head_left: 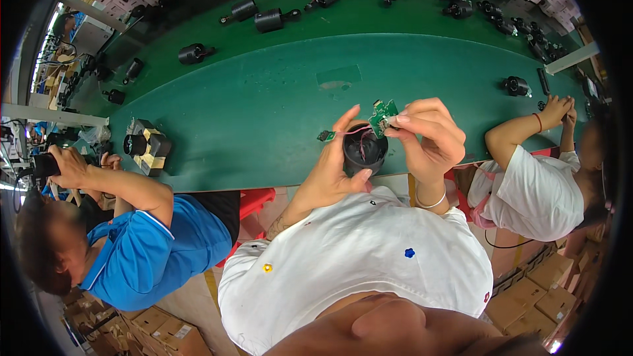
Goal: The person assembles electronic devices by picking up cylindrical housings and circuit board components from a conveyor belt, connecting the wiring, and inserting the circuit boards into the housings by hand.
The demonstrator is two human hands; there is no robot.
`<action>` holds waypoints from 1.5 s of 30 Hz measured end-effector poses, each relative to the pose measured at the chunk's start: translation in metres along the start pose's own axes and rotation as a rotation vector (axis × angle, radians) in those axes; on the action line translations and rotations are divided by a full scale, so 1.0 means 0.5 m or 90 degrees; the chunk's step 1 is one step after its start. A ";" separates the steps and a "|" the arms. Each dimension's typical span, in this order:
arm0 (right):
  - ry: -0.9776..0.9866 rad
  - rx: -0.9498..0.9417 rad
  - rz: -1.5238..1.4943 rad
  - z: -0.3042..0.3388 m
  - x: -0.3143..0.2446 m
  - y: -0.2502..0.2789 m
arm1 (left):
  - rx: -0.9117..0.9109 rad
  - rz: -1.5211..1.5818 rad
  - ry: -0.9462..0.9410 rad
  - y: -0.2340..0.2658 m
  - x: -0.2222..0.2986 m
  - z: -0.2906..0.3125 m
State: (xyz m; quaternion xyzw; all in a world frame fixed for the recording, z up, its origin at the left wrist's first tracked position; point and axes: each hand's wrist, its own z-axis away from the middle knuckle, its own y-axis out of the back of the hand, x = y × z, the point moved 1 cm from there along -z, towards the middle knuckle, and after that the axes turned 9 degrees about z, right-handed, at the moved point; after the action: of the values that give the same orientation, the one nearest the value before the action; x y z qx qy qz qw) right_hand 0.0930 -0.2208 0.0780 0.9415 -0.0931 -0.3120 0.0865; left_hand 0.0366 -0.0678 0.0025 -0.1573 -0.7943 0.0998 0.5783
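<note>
Near the bench's front edge, my left hand (pixel 333 168) is wrapped round a black cylindrical housing (pixel 364 151) whose open end faces up. Between the fingertips and thumb of my right hand (pixel 432 135) is a green circuit board (pixel 381 117), held just above the housing's mouth. Thin pinkish wires (pixel 359 132) lead from the board, some down into the housing. Another wire runs left to a small green board (pixel 326 136) that hangs past my left fingers. How the wires end inside the housing is hidden.
On the green bench (pixel 264 105), several black cylindrical units (pixel 269 21) lie along the far strip. A co-worker in blue (pixel 165 231) holds a black unit at left, beside a yellow-and-black fixture (pixel 155 148). Another co-worker in white (pixel 537 191) sits at right, near a black unit (pixel 516 86).
</note>
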 end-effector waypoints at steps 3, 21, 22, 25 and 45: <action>0.025 -0.010 0.053 0.002 0.000 -0.001 | 0.077 0.114 0.131 -0.020 0.028 -0.011; 0.022 -0.018 0.024 0.023 -0.021 -0.018 | 0.103 -0.223 -0.127 -0.046 0.010 -0.036; 0.025 -0.016 0.033 0.026 -0.021 -0.018 | 0.106 -0.251 -0.170 -0.048 0.010 -0.041; 0.027 -0.009 0.038 0.031 -0.022 -0.017 | 0.119 -0.288 -0.227 -0.051 0.016 -0.046; 0.020 -0.208 0.148 0.011 -0.061 -0.026 | 0.225 -0.382 -0.319 -0.039 0.025 -0.048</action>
State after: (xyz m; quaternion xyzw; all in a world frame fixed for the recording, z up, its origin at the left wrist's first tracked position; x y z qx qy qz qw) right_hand 0.0673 -0.2017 0.0880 0.9027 -0.1480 -0.2961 0.2749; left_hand 0.0534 -0.0818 0.0275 0.2112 -0.8916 0.0967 0.3886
